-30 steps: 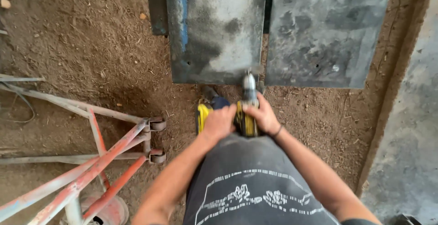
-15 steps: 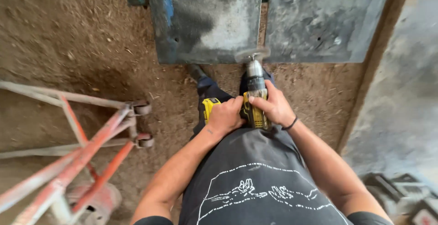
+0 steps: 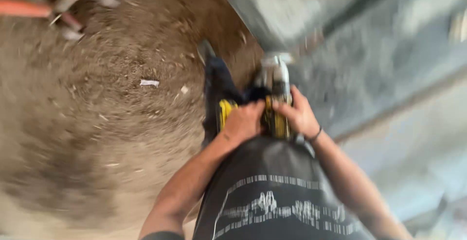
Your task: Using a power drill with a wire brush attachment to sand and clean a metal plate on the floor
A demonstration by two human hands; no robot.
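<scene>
I hold a yellow and black power tool [image 3: 274,96] against my waist with both hands. My left hand [image 3: 244,122] grips its yellow body on the left side. My right hand [image 3: 297,115] wraps the right side, with a dark band on that wrist. The tool's grey metal head points forward toward the edge of a dark metal sheet [image 3: 287,6]. The whole view is blurred by motion.
Brown dirt ground [image 3: 107,123] with scraps of debris fills the left. A red metal frame [image 3: 58,4] sits at the top left. My dark trouser leg and shoe [image 3: 214,82] step forward. A grey concrete surface [image 3: 413,123] runs along the right.
The view has swung and turned blurry. The red frame has shifted from the lower left to the top left. The metal sheets now lie slanted at the upper right. Both hands keep hold of the tool.
</scene>
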